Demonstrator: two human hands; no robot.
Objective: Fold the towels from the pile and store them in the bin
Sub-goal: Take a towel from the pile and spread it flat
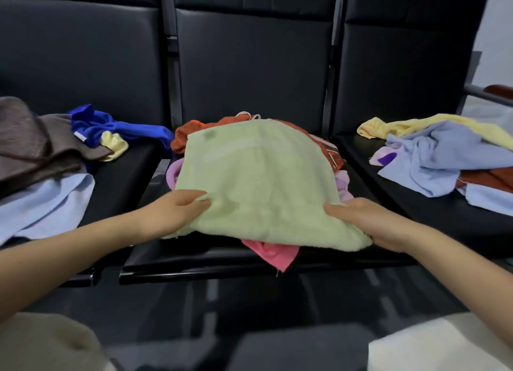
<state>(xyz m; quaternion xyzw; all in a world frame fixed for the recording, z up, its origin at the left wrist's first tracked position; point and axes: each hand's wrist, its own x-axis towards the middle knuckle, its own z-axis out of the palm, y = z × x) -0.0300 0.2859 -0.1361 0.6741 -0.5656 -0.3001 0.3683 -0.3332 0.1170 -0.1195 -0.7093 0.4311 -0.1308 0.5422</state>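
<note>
Surface: a row of three black padded seats (249,65) with tall backs serves as the bench; the middle seat pan (222,262) faces the person, its glossy front lip nearest the camera.
Room: a pale wall (497,23) shows at the far right, beside a metal armrest with a reddish-brown top (497,91).
Task's thing: a pale green towel (258,181) lies spread over the pile on the middle seat, covering most of it.
Long axis: the green towel runs from its near edge at the hands to its far edge by the seat back; the near edge droops over the seat front.
Left grip: the left hand (177,211) pinches the towel's near left corner, thumb on top, fingers curled beneath.
Right grip: the right hand (369,222) clasps the near right corner, cloth bunched in its fingers.
Under the towel: an orange-red towel (191,133) peeks out at the back, lilac cloth (171,173) at the sides, a pink towel (274,254) hangs off the front edge.
Left seat: brown towels (30,145), a royal blue cloth (111,127), a small yellow cloth (113,145) and a light blue towel (47,204) lie heaped.
Right seat: a yellow towel (433,125) and a light blue cloth (444,162) lie over rust-coloured fabric (485,180).
Open room: bare black seat shows between the heaps and along the middle seat's front lip.
</note>
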